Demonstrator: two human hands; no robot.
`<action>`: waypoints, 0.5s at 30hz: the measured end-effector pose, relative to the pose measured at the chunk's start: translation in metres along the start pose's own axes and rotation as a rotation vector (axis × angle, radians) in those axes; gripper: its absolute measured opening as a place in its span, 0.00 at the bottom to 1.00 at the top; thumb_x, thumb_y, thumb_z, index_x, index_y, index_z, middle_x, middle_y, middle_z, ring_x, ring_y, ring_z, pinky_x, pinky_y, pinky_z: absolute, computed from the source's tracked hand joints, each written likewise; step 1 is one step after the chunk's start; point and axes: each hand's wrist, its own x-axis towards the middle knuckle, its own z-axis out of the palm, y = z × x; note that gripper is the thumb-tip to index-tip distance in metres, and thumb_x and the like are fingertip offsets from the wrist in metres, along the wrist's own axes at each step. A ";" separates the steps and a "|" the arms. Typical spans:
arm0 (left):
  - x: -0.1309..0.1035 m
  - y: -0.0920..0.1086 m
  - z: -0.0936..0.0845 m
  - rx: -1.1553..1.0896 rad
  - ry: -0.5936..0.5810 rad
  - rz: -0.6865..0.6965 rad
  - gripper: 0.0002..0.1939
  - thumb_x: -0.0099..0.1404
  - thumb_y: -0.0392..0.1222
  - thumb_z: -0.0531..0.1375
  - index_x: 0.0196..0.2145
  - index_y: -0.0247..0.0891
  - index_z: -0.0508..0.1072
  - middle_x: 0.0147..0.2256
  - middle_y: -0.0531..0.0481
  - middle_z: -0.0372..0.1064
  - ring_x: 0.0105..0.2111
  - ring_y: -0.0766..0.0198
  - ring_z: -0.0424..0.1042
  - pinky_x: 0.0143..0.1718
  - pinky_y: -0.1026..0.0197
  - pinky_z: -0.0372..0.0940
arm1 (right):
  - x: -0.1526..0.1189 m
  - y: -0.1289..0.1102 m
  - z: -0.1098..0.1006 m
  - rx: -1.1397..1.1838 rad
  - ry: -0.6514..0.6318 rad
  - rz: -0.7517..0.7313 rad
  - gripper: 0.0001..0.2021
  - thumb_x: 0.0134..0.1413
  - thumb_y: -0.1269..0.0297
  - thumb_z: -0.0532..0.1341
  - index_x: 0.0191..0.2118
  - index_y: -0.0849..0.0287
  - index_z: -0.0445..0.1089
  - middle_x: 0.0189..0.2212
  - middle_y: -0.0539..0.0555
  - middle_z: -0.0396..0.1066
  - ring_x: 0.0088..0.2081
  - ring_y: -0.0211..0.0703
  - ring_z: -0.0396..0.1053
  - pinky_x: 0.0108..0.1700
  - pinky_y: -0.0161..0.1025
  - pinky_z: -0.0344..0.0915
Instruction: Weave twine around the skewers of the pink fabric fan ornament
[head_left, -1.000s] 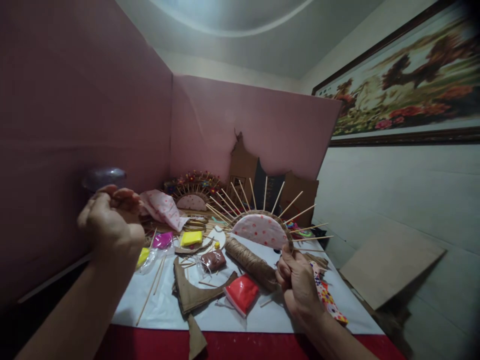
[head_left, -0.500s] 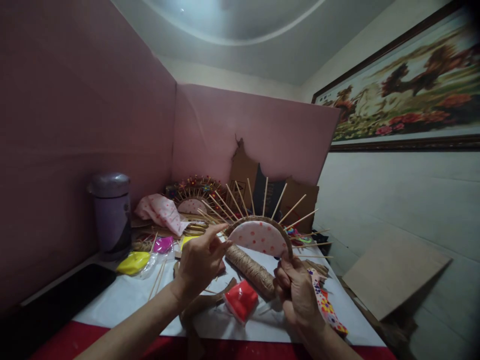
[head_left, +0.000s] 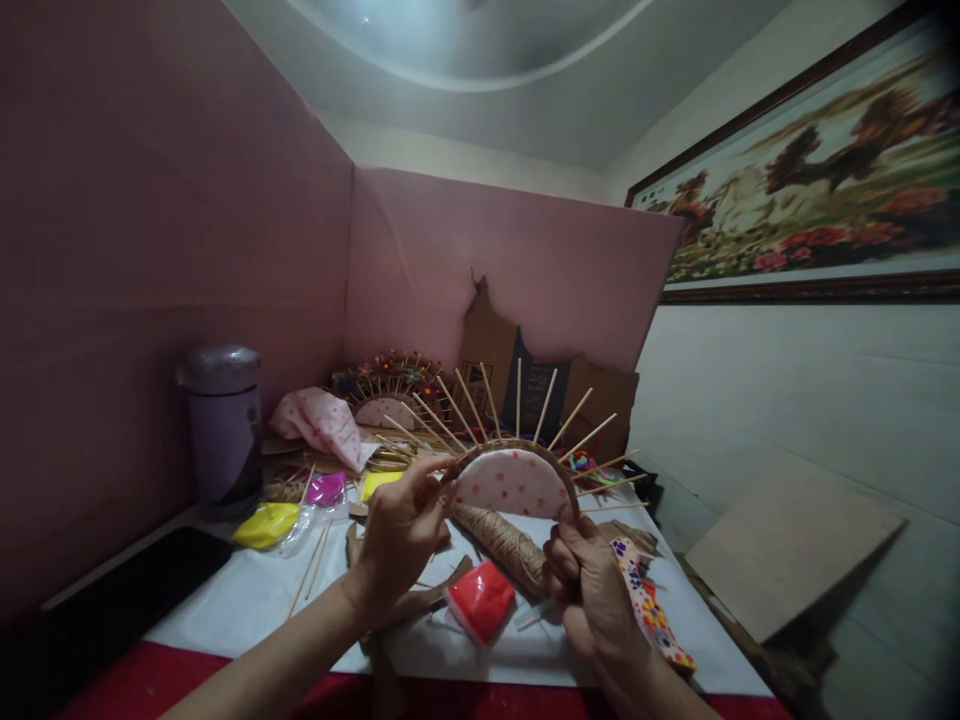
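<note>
Between my two hands, above the table, is a half-round cardboard fan piece point(head_left: 512, 482) faced with white cloth that has red dots. Thin wooden sticks fan out from its brown curved rim. My left hand point(head_left: 405, 520) pinches the piece's left end between thumb and fingers. Its lower right corner is gripped by my right hand point(head_left: 589, 575), thumb in front. Just beneath lies a roll of tan twine point(head_left: 504, 545). A packet of red clay point(head_left: 481, 600) rests on the white sheet between my wrists.
A purple tumbler point(head_left: 223, 430) stands at the left, behind a dark flat phone-like slab point(head_left: 142, 580). Yellow clay point(head_left: 266, 525) and magenta clay point(head_left: 327, 489) lie nearby. A finished-looking fan piece point(head_left: 386, 411) and cut cardboard point(head_left: 487, 345) stand at the back. A flower-patterned strip point(head_left: 651, 605) lies right.
The fan piece has shifted slightly left and levelled a little. My left hand has moved in to its left end, while my right hand keeps its grip.
</note>
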 end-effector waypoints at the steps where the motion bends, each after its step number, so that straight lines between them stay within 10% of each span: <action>1: -0.002 0.002 0.000 -0.072 0.012 -0.028 0.09 0.57 0.39 0.60 0.38 0.42 0.74 0.19 0.53 0.69 0.17 0.65 0.65 0.20 0.64 0.59 | 0.000 0.000 0.000 -0.003 -0.008 0.004 0.18 0.37 0.61 0.69 0.29 0.55 0.57 0.12 0.36 0.45 0.14 0.26 0.39 0.15 0.25 0.40; 8: -0.009 0.006 -0.002 -0.330 0.008 -0.124 0.21 0.55 0.37 0.62 0.48 0.43 0.70 0.18 0.55 0.67 0.18 0.65 0.66 0.20 0.64 0.63 | -0.001 0.000 0.001 -0.031 -0.010 0.014 0.18 0.38 0.59 0.69 0.30 0.56 0.58 0.12 0.36 0.44 0.14 0.26 0.37 0.15 0.25 0.38; 15: -0.006 0.009 -0.002 -0.370 0.133 -0.182 0.06 0.52 0.36 0.64 0.29 0.41 0.70 0.19 0.55 0.67 0.16 0.69 0.64 0.17 0.67 0.60 | -0.002 0.001 0.001 -0.032 -0.001 0.018 0.19 0.38 0.58 0.69 0.28 0.55 0.56 0.11 0.36 0.45 0.14 0.26 0.37 0.15 0.25 0.38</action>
